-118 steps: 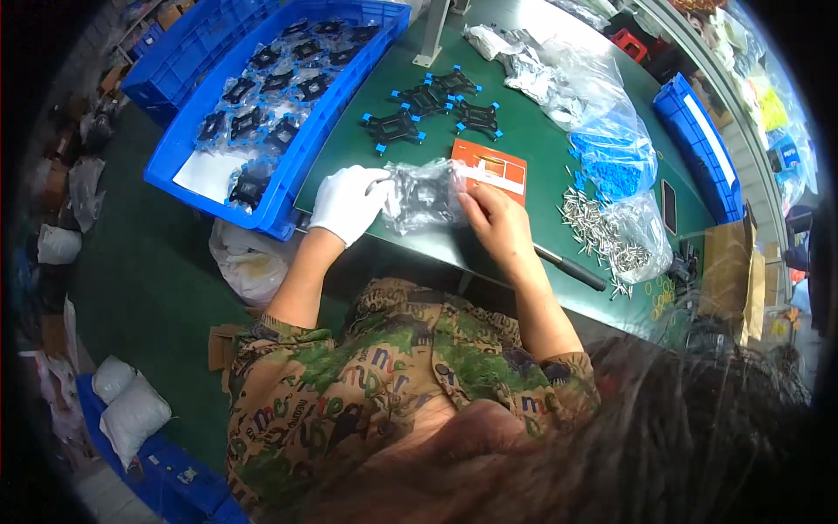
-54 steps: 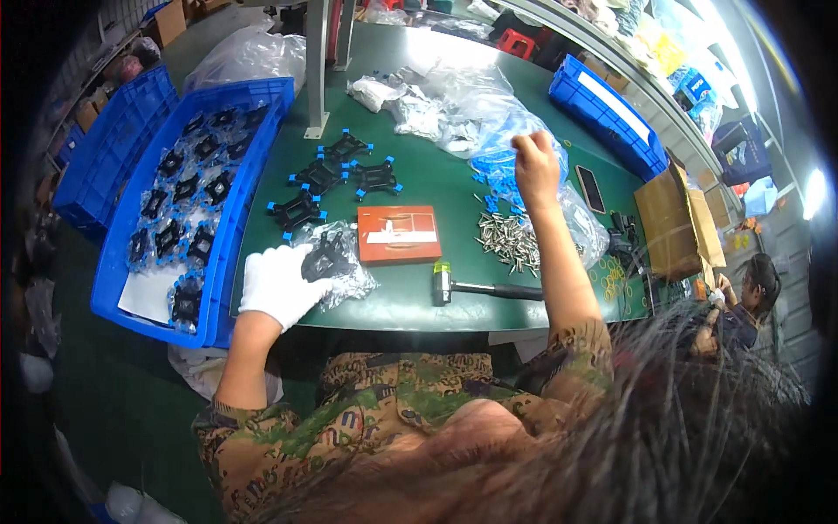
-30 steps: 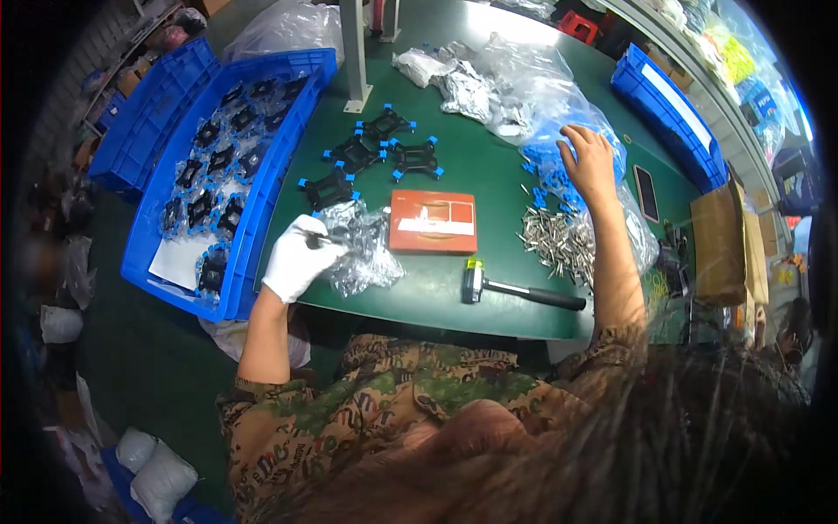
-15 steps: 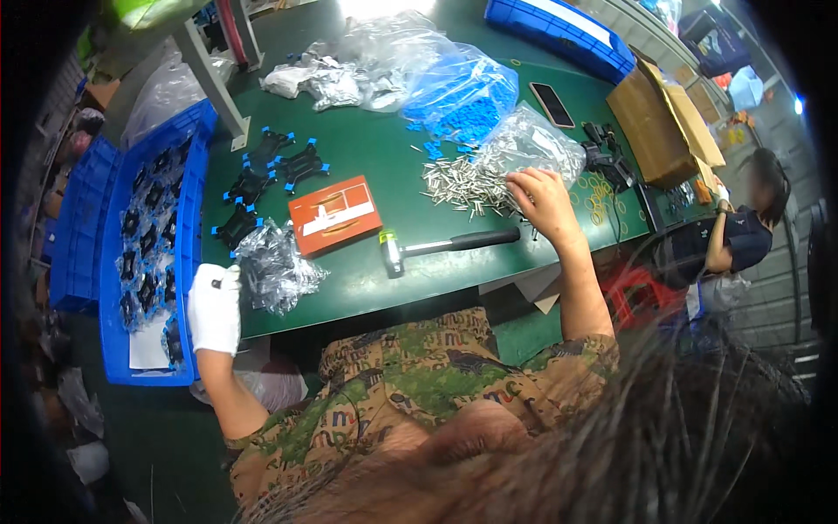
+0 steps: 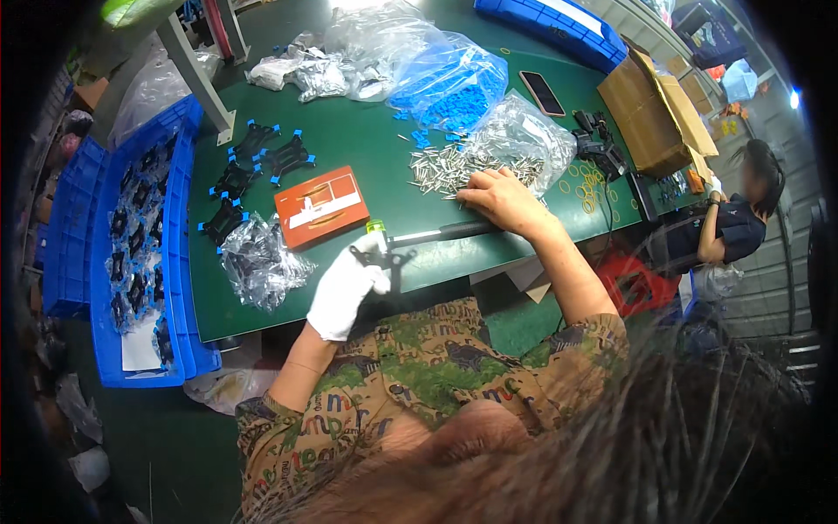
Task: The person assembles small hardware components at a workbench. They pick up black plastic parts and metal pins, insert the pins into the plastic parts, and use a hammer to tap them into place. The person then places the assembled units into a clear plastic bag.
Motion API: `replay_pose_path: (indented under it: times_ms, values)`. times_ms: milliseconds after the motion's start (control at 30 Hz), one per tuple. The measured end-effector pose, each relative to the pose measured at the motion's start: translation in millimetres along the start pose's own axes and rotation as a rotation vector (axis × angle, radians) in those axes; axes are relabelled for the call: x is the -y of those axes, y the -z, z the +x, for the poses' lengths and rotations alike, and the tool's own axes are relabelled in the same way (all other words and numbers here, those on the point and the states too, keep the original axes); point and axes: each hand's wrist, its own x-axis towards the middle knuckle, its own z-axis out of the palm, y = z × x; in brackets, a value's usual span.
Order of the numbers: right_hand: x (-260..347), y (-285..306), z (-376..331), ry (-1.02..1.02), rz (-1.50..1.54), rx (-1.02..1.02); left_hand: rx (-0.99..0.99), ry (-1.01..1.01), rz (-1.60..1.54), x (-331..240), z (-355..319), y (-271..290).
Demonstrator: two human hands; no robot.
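Green-topped workbench [image 5: 349, 131] takes up most of the view here. Off its left edge there's a long blue plastic crate [image 5: 181, 288] loaded with bagged black brackets [image 5: 140, 196]. A co-worker [image 5: 731, 231] in a dark top is over on the right, near a red stool [image 5: 642, 284], and an opened cardboard box [image 5: 642, 118] sits on the bench corner.

Far side of the bench: a big clear bag full of blue plastic bits [image 5: 454, 87], plus a smaller clear bag [image 5: 541, 140] lying right against the metal pins. Crumpled clear plastic with black parts inside [image 5: 262, 262] is by the near left corner, next to a flat orange-red carton [image 5: 321, 208].

Hands now. The left hand [image 5: 345, 293], in a white glove, has thumb and fingers pinching a black X-shaped bracket [image 5: 397, 259], held up in front of the mallet's head end. The bare right hand [image 5: 502, 199] is at the near edge of the pin pile, fingers bent and close together; can't tell if they've got a pin.

The mallet [image 5: 436, 234] lies on the bench, handle running under the right hand. Four blue-capped brackets [image 5: 284, 157] sit behind the carton. Then the smaller stuff: a phone [image 5: 541, 93], thin yellowish rings [image 5: 589, 188] scattered on the right, and the loose silvery metal pins [image 5: 436, 170].
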Motion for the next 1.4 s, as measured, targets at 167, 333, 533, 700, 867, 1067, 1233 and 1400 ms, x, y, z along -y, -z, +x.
replay_pose_path:
  times_ms: [167,333,533,700,867,1067,1233,1400]
  values:
    - [-2.4,-0.6,0.9,0.014,0.032,0.049,0.011,0.056,-0.018,-4.9,-7.2,-23.9]
    - [-4.0,-7.1,-0.9,-0.036,0.072,-0.014,0.01,0.055,0.051,-7.8,-0.4,-27.5]
    - [-12.1,-2.7,6.7,-0.24,-0.031,-0.226,0.013,0.072,0.087,-16.0,5.0,-29.3]
    - [-5.9,-18.4,23.7,-0.307,0.057,-0.08,0.078,0.149,-0.324,-0.9,16.6,-28.9]
    - [-7.4,-21.0,18.7,-0.263,0.11,-0.161,0.018,0.04,-0.075,4.2,6.9,-29.4]
    - [-22.6,-17.3,11.0,-0.227,0.067,-0.35,-0.023,0.0,0.248,-20.7,3.0,-34.3]
    - [17.5,1.3,19.2,-0.228,0.364,-0.432,-0.04,0.074,0.313,-39.4,-1.3,-34.7]
    - [101.6,33.2,21.1,-0.246,1.057,-0.207,-0.089,-0.001,0.715,-46.3,-4.6,-38.0]
